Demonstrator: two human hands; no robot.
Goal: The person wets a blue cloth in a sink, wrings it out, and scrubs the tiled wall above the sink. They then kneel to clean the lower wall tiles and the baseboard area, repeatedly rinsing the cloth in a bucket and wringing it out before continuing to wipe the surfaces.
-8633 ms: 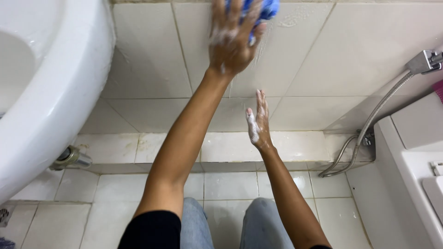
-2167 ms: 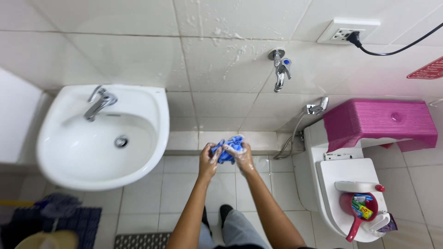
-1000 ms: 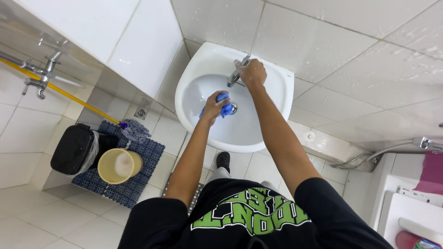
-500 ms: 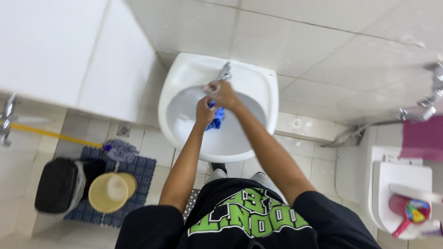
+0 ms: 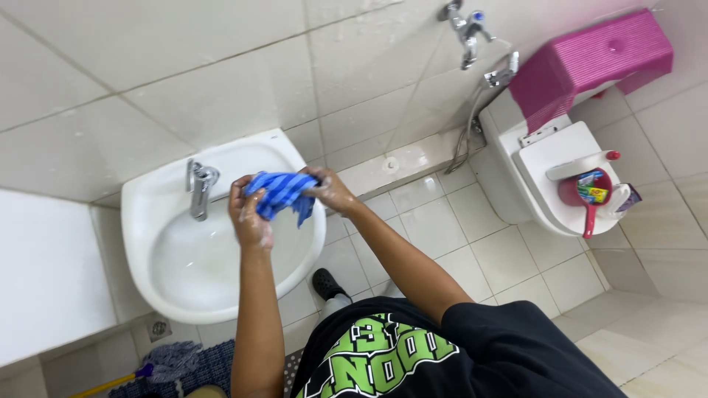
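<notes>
Over the white wash basin (image 5: 184, 273) I hold a blue striped cloth (image 5: 280, 193) between both hands. My left hand (image 5: 247, 217), soapy, grips its left end. My right hand (image 5: 330, 190) grips its right end, and a corner of the cloth hangs down between them. A chrome tap (image 5: 199, 184) stands at the back of the basin, just left of my left hand.
White tiled wall behind, with a wall tap (image 5: 464, 26) and a spray hose (image 5: 479, 103). To the right stands a white toilet (image 5: 546, 177) with a pink cistern cover (image 5: 590, 59) and a red scoop (image 5: 582, 195) on its lid. A mop head (image 5: 166, 361) lies on a blue mat below the basin.
The cloth has come up out of the basin bowl. My right hand has left the tap and now holds the cloth together with my left hand. The view has swung.
</notes>
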